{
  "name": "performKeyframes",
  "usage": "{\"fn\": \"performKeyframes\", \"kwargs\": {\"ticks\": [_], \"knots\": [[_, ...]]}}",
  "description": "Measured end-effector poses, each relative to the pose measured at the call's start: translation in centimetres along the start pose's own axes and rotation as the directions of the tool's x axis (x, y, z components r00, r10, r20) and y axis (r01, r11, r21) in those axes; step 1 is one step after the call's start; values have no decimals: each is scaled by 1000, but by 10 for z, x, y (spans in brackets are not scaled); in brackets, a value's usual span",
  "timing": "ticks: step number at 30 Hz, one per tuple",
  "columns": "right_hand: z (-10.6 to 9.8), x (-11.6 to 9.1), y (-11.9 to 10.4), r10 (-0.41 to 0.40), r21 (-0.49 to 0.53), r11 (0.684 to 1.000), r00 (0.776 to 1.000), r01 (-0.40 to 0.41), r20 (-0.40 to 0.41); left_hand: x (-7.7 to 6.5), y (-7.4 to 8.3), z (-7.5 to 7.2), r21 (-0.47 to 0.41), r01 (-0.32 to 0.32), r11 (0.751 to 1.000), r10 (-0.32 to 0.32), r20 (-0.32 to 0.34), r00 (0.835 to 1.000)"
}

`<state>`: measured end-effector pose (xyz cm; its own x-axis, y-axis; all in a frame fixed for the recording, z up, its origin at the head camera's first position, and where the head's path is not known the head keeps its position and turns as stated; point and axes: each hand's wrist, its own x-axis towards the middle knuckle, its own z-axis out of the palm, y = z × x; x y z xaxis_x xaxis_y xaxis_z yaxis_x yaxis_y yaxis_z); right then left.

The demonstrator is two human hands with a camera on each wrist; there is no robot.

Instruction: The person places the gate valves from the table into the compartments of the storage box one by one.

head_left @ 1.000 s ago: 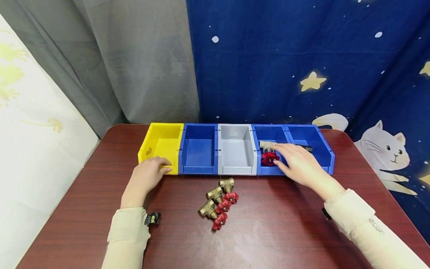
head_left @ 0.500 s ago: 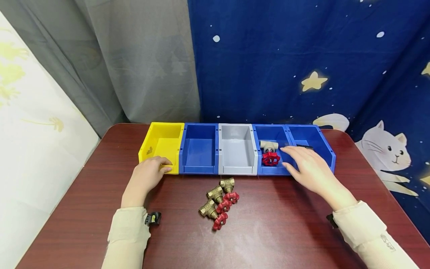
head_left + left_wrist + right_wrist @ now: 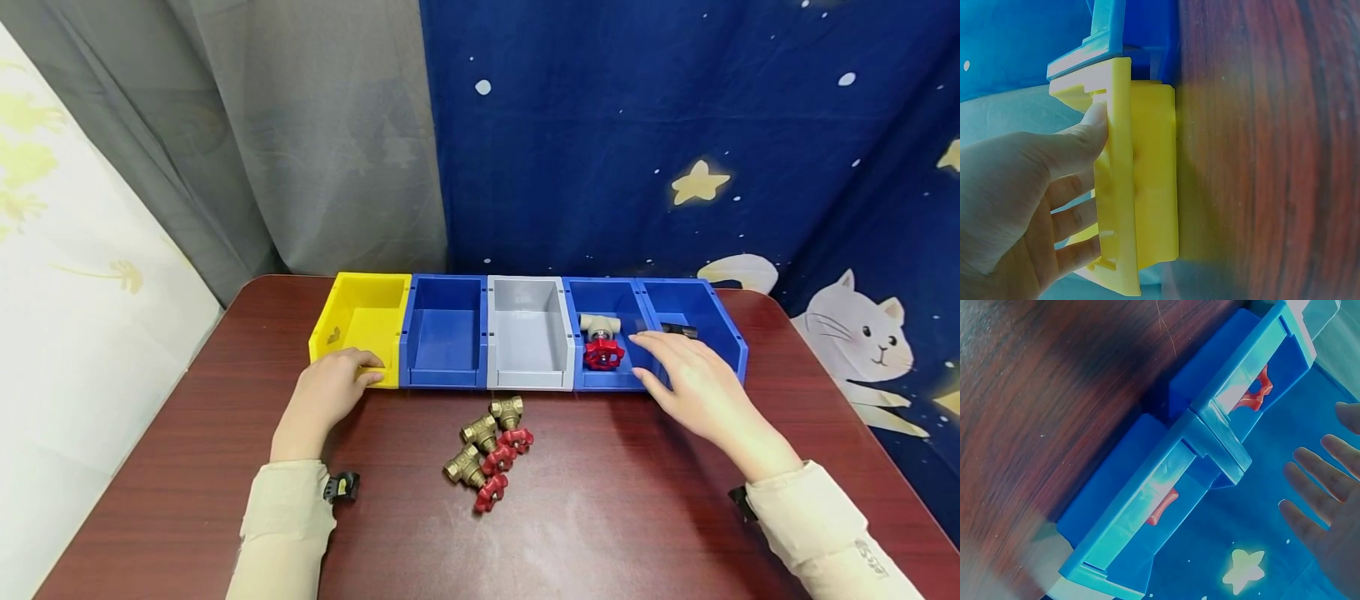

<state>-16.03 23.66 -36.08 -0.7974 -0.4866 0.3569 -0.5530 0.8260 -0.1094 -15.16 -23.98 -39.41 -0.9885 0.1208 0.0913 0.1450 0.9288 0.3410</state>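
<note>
My left hand (image 3: 330,396) rests at the front lip of the yellow bin (image 3: 367,329); in the left wrist view its thumb touches the rim and the other fingertips are hidden behind it. My right hand (image 3: 693,383) hovers over the front of the two right-hand blue bins, fingers spread and holding nothing. Left of its fingertips, a beige stop valve with a red handwheel (image 3: 602,342) lies in a blue bin (image 3: 607,293). Three brass gate valves (image 3: 480,433) with red handwheels lie in a slanting row on the table.
The rightmost blue bin (image 3: 678,292) holds a dark piece (image 3: 678,330), partly behind my hand; a red part (image 3: 1163,507) shows there in the right wrist view. A grey bin (image 3: 525,333) and another blue bin (image 3: 446,337) complete the row. Curtains (image 3: 570,142) hang behind the table.
My right hand has let go of the beige valve and drawn back to the right, staying nearly still over the last half second. The left hand has not moved.
</note>
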Motion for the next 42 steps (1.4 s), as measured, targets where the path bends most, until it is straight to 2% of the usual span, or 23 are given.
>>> {"fn": "performKeyframes", "kwargs": {"ticks": [14,26,34,42], "knots": [[0,-6,-6,-44,1,999,998,44,-53,0,-1,0,-4,-5,1000,5,-6,1000],[5,-6,-17,-64,27,998,997,65,-40,-1,-1,0,-2,4,1000,-4,6,1000],[9,-1,-25,-118,29,992,992,120,-51,-1,0,-1,-2,3,1000,-3,6,1000],[13,2,-33,-124,40,991,992,125,-38,0,-1,-1,-1,7,1000,-7,7,1000]]}}
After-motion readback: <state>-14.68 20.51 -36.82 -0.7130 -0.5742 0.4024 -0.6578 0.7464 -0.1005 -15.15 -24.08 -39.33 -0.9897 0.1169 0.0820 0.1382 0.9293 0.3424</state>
